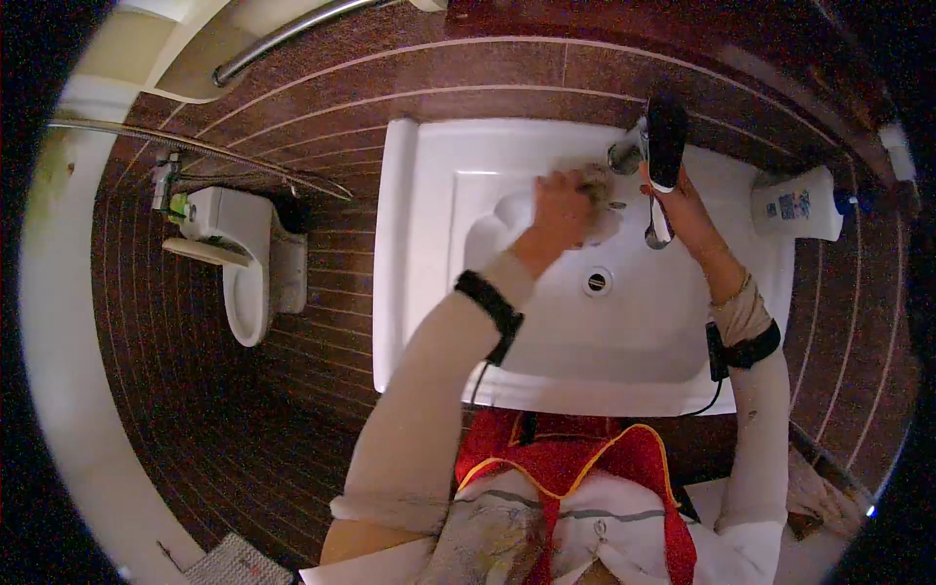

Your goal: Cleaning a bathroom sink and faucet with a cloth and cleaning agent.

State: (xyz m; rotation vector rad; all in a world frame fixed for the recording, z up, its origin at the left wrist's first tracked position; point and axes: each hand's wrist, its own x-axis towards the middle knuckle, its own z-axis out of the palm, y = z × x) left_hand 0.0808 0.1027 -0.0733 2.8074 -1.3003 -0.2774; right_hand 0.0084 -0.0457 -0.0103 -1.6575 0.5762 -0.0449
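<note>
My left hand (559, 212) is over the back left of a white ceramic washbasin (431, 292), its fingers curled on a brownish-grey wad (598, 183). Motion blur hides what the wad is. Beside the chrome tap (625, 153), my right hand (687, 208) grips a long glossy black object (665, 142) with a pale lower edge. I cannot tell exactly what it is. A shiny metal piece (658, 227) extends below it, near my fingers; whether the two are joined is unclear. The round drain (597, 281) lies in the bowl in front of both hands.
A white plastic bottle (797, 203) with a printed label and dark blue cap lies at the basin's right rim. To the left is a white toilet (248, 270), with a flexible shower hose (241, 157) above it. Brown tiled walls surround the basin; a metal rail (292, 40) is at upper left.
</note>
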